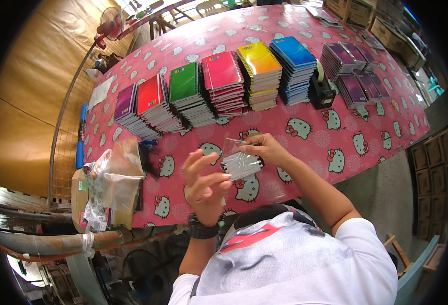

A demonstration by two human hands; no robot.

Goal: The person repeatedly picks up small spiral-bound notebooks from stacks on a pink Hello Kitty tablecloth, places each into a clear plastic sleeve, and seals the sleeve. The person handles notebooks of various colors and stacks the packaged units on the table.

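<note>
Close in front of me is a bundle of spiral notebooks in a clear plastic bag (243,165), its white page edges showing through the film. My right hand (265,148) pinches the upper part of that bag between thumb and fingers. To the left of the bundle, my left hand (203,183) is raised with its fingers spread, holding nothing. One of its fingertips is close to the bag; whether it touches I cannot tell. Beyond my hands stand stacks of spiral notebooks, among them a green stack (184,84), a pink stack (223,73) and a yellow stack (258,61).
A black tape dispenser (322,94) stands beside the blue notebook stack (293,53). Wrapped purple notebook bundles (353,91) lie at the right. On the left, a cardboard box (79,198) holds clear plastic bags (122,178). A patterned pink cloth (305,147) covers the table.
</note>
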